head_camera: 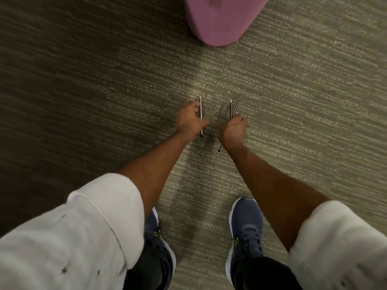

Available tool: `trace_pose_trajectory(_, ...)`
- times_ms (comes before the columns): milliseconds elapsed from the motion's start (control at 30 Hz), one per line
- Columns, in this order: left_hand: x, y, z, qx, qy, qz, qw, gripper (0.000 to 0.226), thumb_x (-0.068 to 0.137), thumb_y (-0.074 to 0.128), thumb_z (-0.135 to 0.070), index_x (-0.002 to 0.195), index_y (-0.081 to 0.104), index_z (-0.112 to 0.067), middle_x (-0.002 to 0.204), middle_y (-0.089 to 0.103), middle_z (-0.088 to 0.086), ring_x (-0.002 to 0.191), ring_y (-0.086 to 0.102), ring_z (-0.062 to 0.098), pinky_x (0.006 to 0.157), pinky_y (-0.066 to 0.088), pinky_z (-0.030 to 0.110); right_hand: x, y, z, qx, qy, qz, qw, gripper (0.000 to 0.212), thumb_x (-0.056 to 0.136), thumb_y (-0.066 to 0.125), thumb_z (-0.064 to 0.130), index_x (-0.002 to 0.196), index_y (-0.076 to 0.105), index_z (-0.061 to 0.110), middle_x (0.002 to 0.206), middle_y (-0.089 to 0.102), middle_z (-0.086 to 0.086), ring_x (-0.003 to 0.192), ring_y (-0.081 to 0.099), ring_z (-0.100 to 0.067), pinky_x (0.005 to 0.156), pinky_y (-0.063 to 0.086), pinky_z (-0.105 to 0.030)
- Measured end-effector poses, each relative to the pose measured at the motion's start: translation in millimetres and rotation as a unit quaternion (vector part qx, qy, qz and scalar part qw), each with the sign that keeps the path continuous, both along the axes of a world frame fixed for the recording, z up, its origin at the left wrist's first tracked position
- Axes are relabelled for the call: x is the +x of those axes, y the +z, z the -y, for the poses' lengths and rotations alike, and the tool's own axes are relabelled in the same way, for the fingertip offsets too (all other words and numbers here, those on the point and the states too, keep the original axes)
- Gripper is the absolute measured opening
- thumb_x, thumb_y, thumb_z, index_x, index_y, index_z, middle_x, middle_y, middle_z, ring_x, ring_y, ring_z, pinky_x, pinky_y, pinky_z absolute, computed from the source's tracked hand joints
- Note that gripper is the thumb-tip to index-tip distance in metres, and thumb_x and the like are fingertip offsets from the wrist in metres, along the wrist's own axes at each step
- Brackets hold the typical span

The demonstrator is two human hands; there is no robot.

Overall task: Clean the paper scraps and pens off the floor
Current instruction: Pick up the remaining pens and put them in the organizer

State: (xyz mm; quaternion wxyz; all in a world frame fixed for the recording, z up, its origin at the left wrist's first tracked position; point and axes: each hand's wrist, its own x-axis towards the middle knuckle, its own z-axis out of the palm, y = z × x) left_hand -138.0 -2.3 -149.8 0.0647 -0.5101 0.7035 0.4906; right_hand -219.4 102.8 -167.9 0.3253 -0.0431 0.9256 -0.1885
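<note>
The person bends over the carpet floor (104,80), both arms reaching down and forward between the shoes.

On the left, the left hand (189,120) is curled around one pencil (201,107). Its long axis runs almost straight away from the person, pale tip pointing forward past the fingers, blunt end showing below the palm. Whether that pencil is fully lifted or just touching the carpet cannot be told.

To the right, the right hand (232,130) is closed on two more pencils (231,107), which cross in a narrow V: both tips fan out ahead of the knuckles, and one tail (219,148) sticks out behind the wrist, toward the shoes. The hands are near each other, bare carpet between them.

Farther forward and right, well apart from the hands, stands a pink seat (217,21). A tiny white fleck (228,92) lies just beyond the right hand's pencil tips, possibly a paper scrap; the right hand is nearer to it. With both hands full, picking it up would probably call for shifting the pencils into one hand.
</note>
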Motion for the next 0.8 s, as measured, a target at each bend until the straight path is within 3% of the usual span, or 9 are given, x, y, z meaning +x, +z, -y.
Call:
trace_pose_trajectory(100,11,26,0,0.074,0.021,-0.022,0.997,0.065,0.082,0.077,-0.013,0.141,0.05,-0.014,0.108,0.072,0.006,0.09,0.066,0.017,0.077,0.055,0.026,3,26,2,-0.012,-0.004,0.101,0.995,0.034,0.097,0.044,0.014,0.127,0.048,-0.002,0.125,0.052,-0.016,0.108,0.051,-0.03,0.09,0.044,-0.036)
trace_pose_trajectory(167,19,49,-2,0.1,0.012,-0.043,0.994,0.058,0.086,0.073,-0.013,0.14,0.052,-0.013,0.102,0.073,0.014,0.088,0.068,0.021,0.082,0.059,0.04,11,55,11,-0.078,-0.056,0.145,0.985,0.023,0.099,0.047,0.014,0.118,0.055,0.004,0.109,0.059,-0.012,0.095,0.054,-0.024,0.079,0.047,-0.033)
trace_pose_trajectory(267,30,92,-6,0.119,-0.006,-0.057,0.991,0.046,0.089,0.068,-0.01,0.134,0.06,-0.014,0.098,0.072,0.022,0.082,0.068,0.028,0.083,0.059,0.048,24,106,21,-0.172,-0.076,0.172,0.967,0.018,0.1,0.049,0.014,0.113,0.06,0.007,0.104,0.069,-0.01,0.088,0.063,-0.019,0.073,0.055,-0.031)
trace_pose_trajectory(333,35,120,-7,0.132,0.008,-0.082,0.988,0.043,0.09,0.066,-0.006,0.132,0.063,-0.015,0.1,0.074,0.016,0.092,0.071,0.031,0.087,0.059,0.045,27,140,21,-0.204,-0.046,0.163,0.964,0.022,0.099,0.049,0.016,0.113,0.064,0.008,0.103,0.072,-0.008,0.091,0.068,-0.019,0.079,0.059,-0.034)
trace_pose_trajectory(467,43,196,-5,0.124,0.029,-0.135,0.983,0.037,0.09,0.061,0.004,0.126,0.065,-0.004,0.109,0.073,0.005,0.096,0.068,0.014,0.089,0.056,0.026,32,209,23,-0.227,-0.046,0.155,0.96,0.019,0.093,0.054,0.024,0.103,0.068,0.015,0.097,0.074,-0.005,0.093,0.071,-0.024,0.084,0.059,-0.048)
trace_pose_trajectory(567,46,259,-4,0.1,0.057,-0.158,0.981,0.036,0.089,0.063,-0.002,0.124,0.068,-0.011,0.102,0.075,0.002,0.093,0.072,0.019,0.089,0.058,0.035,40,281,36,-0.245,-0.077,0.168,0.952,0.015,0.095,0.055,0.023,0.1,0.069,0.018,0.095,0.074,-0.003,0.09,0.071,-0.021,0.084,0.059,-0.048)
trace_pose_trajectory(667,56,318,2,0.065,0.085,-0.173,0.979,0.033,0.09,0.064,-0.004,0.122,0.07,-0.013,0.099,0.074,-0.001,0.088,0.069,0.009,0.08,0.055,0.027,50,347,50,-0.256,-0.098,0.162,0.948,0.011,0.093,0.058,0.021,0.094,0.068,0.015,0.088,0.073,-0.004,0.083,0.07,-0.023,0.083,0.058,-0.053)
trace_pose_trajectory(733,67,352,7,0.033,0.095,-0.171,0.98,0.029,0.087,0.069,-0.012,0.116,0.073,-0.016,0.1,0.075,-0.003,0.09,0.069,0.006,0.081,0.054,0.025,56,385,59,-0.258,-0.061,0.139,0.954,0.01,0.088,0.062,0.026,0.089,0.067,0.018,0.085,0.074,-0.004,0.081,0.072,-0.025,0.08,0.057,-0.053)
trace_pose_trajectory(800,80,382,16,-0.001,0.117,-0.164,0.98,0.027,0.085,0.072,-0.03,0.111,0.075,-0.025,0.099,0.076,-0.005,0.09,0.071,0.008,0.083,0.056,0.031,63,424,70,-0.259,0.0,0.105,0.96,0.004,0.089,0.064,0.023,0.086,0.065,0.02,0.082,0.073,-0.003,0.078,0.071,-0.023,0.078,0.057,-0.05)
